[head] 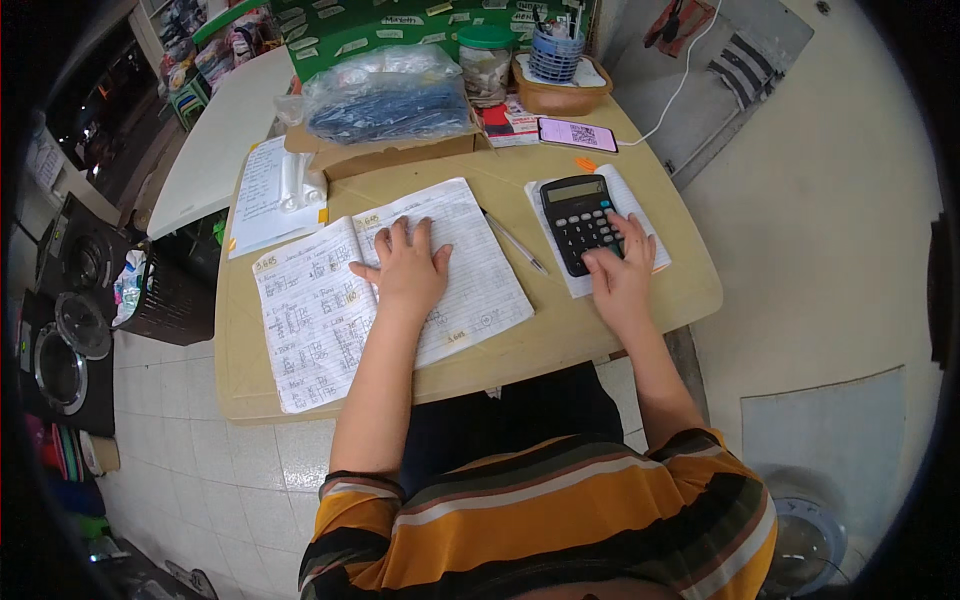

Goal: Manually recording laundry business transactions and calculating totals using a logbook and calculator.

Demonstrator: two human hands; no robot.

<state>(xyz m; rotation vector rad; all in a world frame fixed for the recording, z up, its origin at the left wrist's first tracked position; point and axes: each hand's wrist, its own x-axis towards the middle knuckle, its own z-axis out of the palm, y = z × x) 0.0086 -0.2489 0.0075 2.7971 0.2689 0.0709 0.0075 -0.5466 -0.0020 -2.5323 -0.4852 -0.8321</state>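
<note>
An open lined notebook point(487, 289) with handwriting on both pages lies before me on a beige plastic table point(660, 180). My left hand point(409, 266) rests on it with fingers spread, near the top of the right page. Over the lower right keys of a black calculator point(576, 196) is my right hand point(624, 274), fingers bent and holding nothing. The calculator lies on a smaller notebook point(619, 184), whose lower part my hand partly hides. Between the two notebooks lies a ballpoint pen point(517, 241).
Behind the notebook, a cardboard box point(405, 159) carries plastic-wrapped goods point(386, 101). A phone point(577, 135) on a white cable point(679, 90) lies near a brown tub point(562, 96) with a blue pen basket point(556, 56). Left are written sheets point(259, 195), plastic rolls point(300, 187) and a black laundry basket point(176, 300).
</note>
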